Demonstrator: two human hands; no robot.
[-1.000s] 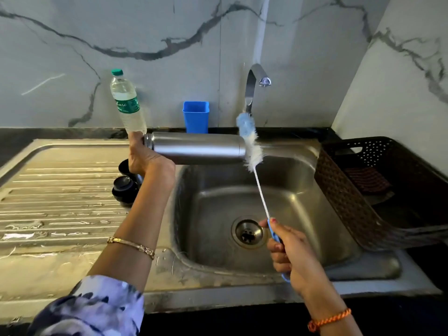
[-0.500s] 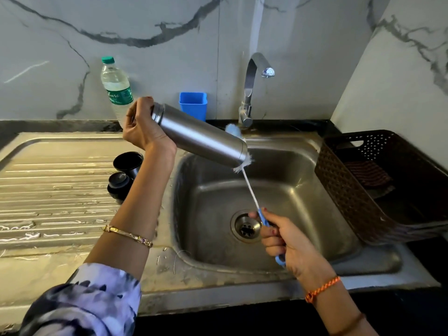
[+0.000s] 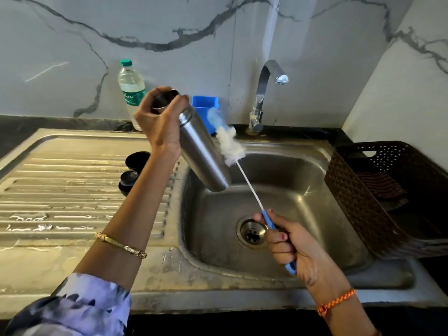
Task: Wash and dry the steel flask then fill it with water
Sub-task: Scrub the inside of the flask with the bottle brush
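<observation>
Left hand (image 3: 161,128) gripping flask (image 3: 202,151) by its neck at centre frame, right hand (image 3: 294,243) clenching brush (image 3: 229,144); wet steel probably slippery, rigid, light.

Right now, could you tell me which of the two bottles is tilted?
The steel flask, gripped by the left hand over the sink; the plastic water bottle stands upright by the wall.

Around the sink (image 3: 303,190)
Flask (image 3: 203,156) above its left edge, brush (image 3: 230,144) just right; basket (image 3: 388,197) right, caps (image 3: 132,170) left, tap (image 3: 263,98) behind.
</observation>
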